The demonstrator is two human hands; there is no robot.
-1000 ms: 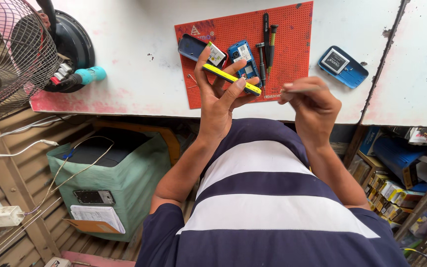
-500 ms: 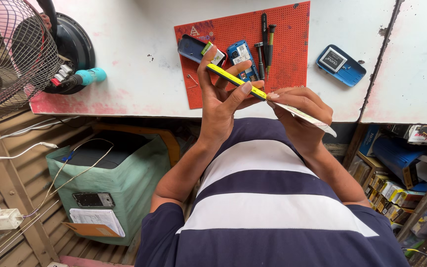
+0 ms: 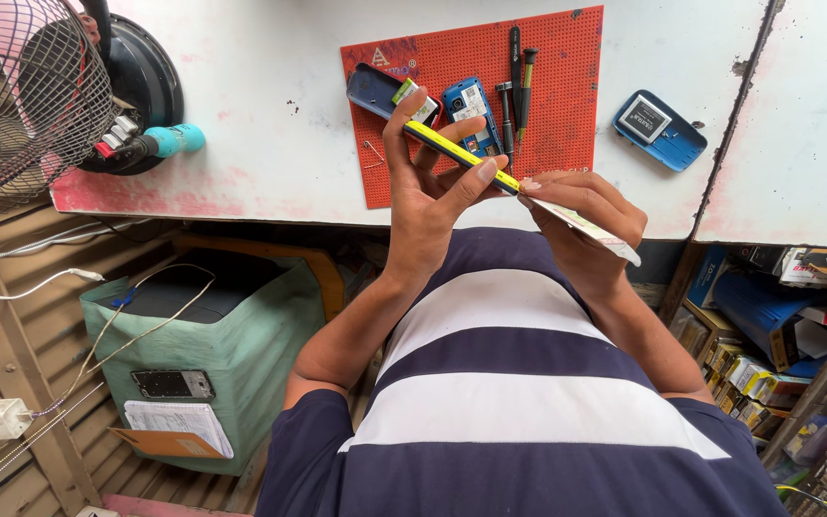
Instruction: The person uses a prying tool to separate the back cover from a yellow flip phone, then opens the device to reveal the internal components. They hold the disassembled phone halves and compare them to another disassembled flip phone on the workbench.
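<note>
My left hand (image 3: 430, 196) is raised over the table edge and grips a thin dark phone with a yellow rim (image 3: 461, 155), seen edge-on and tilted. My right hand (image 3: 586, 213) pinches a flat white card (image 3: 593, 228), whose tip meets the phone's lower right end. Behind the hands, a red perforated mat (image 3: 567, 105) lies on the white table (image 3: 270, 86). On the mat are a dark blue phone shell (image 3: 373, 91), an opened blue phone (image 3: 469, 103) and two screwdrivers (image 3: 517, 72).
A blue phone back with a battery (image 3: 658, 129) lies right of the mat. A wire fan (image 3: 21, 96) and a teal-handled tool (image 3: 169, 142) stand at the left. Below the table are a green-covered box (image 3: 232, 335) and, on the right, shelves of small boxes (image 3: 777, 316).
My right hand has come off the table edge towards me and brought the white card against the end of the phone. The left hand has tilted the phone slightly.
</note>
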